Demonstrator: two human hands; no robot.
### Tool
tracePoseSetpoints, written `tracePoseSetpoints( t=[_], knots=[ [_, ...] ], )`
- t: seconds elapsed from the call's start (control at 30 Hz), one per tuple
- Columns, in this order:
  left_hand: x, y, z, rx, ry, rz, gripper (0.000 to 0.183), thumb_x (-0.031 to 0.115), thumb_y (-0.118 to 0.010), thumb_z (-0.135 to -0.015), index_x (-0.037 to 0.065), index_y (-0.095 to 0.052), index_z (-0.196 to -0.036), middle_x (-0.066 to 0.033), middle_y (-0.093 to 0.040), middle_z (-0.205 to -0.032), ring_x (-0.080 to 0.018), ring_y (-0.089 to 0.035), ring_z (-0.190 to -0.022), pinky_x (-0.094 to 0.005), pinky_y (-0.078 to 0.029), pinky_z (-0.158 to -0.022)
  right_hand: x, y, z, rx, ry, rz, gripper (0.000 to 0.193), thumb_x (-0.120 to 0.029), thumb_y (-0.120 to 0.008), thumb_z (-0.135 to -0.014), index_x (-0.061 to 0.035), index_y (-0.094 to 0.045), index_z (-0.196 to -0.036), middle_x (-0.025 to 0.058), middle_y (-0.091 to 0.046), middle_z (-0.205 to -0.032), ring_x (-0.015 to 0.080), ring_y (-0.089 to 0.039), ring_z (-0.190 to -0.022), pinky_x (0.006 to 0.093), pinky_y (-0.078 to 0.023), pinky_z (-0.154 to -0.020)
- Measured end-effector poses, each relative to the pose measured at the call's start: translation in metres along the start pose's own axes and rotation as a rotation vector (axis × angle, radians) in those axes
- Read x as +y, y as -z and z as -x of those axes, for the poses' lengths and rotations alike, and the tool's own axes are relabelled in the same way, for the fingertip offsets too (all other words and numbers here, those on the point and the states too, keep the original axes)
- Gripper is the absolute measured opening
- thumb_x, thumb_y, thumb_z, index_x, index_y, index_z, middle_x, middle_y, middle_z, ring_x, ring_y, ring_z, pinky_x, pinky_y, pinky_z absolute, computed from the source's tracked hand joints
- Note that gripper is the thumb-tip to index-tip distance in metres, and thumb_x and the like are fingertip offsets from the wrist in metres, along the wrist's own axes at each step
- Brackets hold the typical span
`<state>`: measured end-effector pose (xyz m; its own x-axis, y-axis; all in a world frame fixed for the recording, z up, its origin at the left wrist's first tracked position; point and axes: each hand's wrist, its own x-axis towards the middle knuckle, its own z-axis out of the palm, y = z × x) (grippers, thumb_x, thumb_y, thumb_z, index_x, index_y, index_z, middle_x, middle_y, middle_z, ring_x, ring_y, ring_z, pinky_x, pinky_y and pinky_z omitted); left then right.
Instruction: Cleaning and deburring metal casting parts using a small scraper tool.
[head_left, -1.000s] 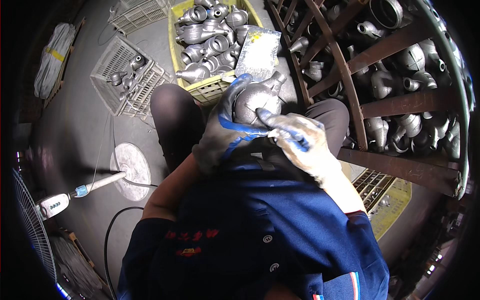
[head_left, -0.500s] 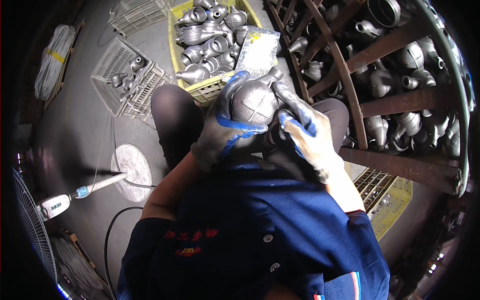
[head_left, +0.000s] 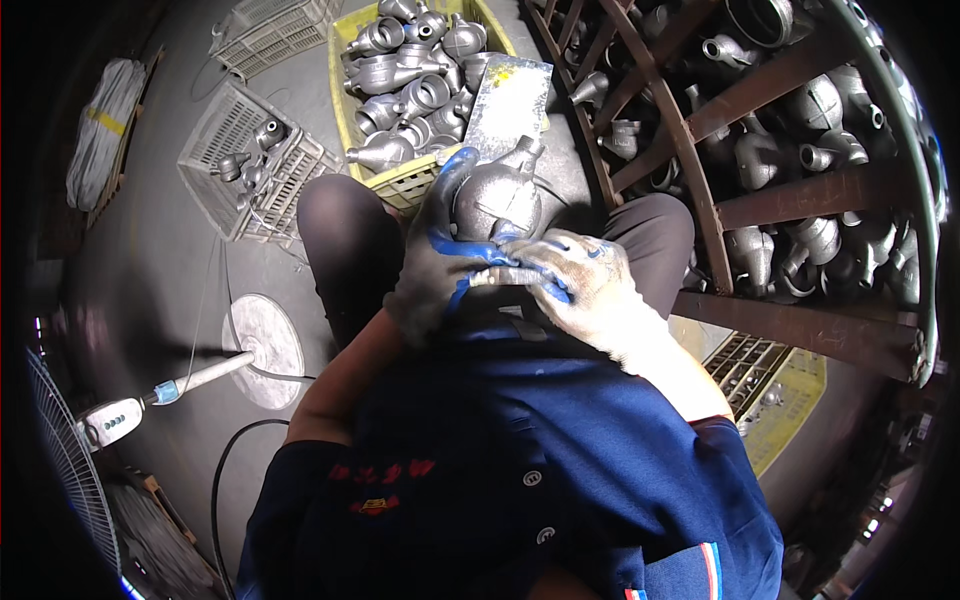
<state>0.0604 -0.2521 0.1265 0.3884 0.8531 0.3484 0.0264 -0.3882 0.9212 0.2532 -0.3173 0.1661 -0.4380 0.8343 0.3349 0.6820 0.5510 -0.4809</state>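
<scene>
- The yellow crate (head_left: 410, 188), past the knees (head_left: 345, 220), holds a heap of grey castings (head_left: 405, 70); a metal sheet (head_left: 507, 105) covers its right side.
- The grey crate (head_left: 205, 140), to the left, has just a few castings in it; another crate (head_left: 270, 45) stands farther off, its contents hard to make out.
- The rack (head_left: 800, 203) on the right is full of castings, partly hidden behind its brown bars; a low crate (head_left: 795, 420) by its near end has small pieces in it.
- The round casting (head_left: 497, 200) is between the knees, in the left hand (head_left: 435, 250), its neck pointing up and slightly right.
- The left fingers curve round its left side, thumb along the near edge, holding it.
- The right hand (head_left: 580, 275) has partly curled fingers at the casting's near edge, by the left thumb; whether they grip anything, I cannot tell.
- Half a second ago the right hand was at the casting's right side, by the neck; now that side is uncovered. The crates' contents look the same.
- A fan (head_left: 110, 422) on a round base (head_left: 268, 350) and a black hose (head_left: 218, 470) are at the lower left.
- The right hand hides part of the casting's near edge.
</scene>
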Motion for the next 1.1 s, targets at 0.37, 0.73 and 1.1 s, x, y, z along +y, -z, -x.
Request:
tracePoseSetpoints(
  t=[0.37, 0.73, 1.1],
  knots=[
    [0.003, -0.004, -0.004, -0.083, 0.177, 0.337, 0.091, 0.007, -0.083, -0.063, 0.002, -0.033, -0.139, -0.0122, -0.045, -0.135, -0.0199, -0.043, -0.126, -0.0346, -0.035, -0.106, 0.011, 0.009, -0.002, 0.173, -0.604, -1.174, 0.036, -0.006, -0.062, -0.087, 0.0060, -0.056, -0.121, 0.0063, -0.060, -0.080, 0.0092, -0.056, -0.064, 0.0225, -0.045, -0.059],
    [0.007, -0.008, -0.010, -0.183, 0.374, 0.531, 0.095, 0.009, -0.086, -0.061, 0.002, -0.033, -0.140, -0.0118, -0.045, -0.136, -0.0192, -0.040, -0.129, -0.0337, -0.032, -0.109, 0.033, 0.007, -0.017, 0.483, -0.740, -1.014, 0.034, -0.019, -0.053, -0.096, -0.0051, -0.055, -0.127, -0.0051, -0.062, -0.092, -0.0025, -0.045, -0.060, 0.0125, -0.032, -0.053],
    [0.016, -0.011, -0.014, -0.256, 0.468, 0.722, 0.085, 0.009, -0.081, -0.071, 0.001, -0.032, -0.140, -0.0108, -0.047, -0.134, -0.0168, -0.046, -0.122, -0.0319, -0.039, -0.103, 0.021, -0.005, -0.019, 0.514, -0.630, -1.033, 0.019, -0.004, -0.064, -0.085, 0.0032, -0.064, -0.103, 0.0022, -0.064, -0.083, 0.0069, -0.055, -0.072, 0.0187, -0.044, -0.067]
  ],
)
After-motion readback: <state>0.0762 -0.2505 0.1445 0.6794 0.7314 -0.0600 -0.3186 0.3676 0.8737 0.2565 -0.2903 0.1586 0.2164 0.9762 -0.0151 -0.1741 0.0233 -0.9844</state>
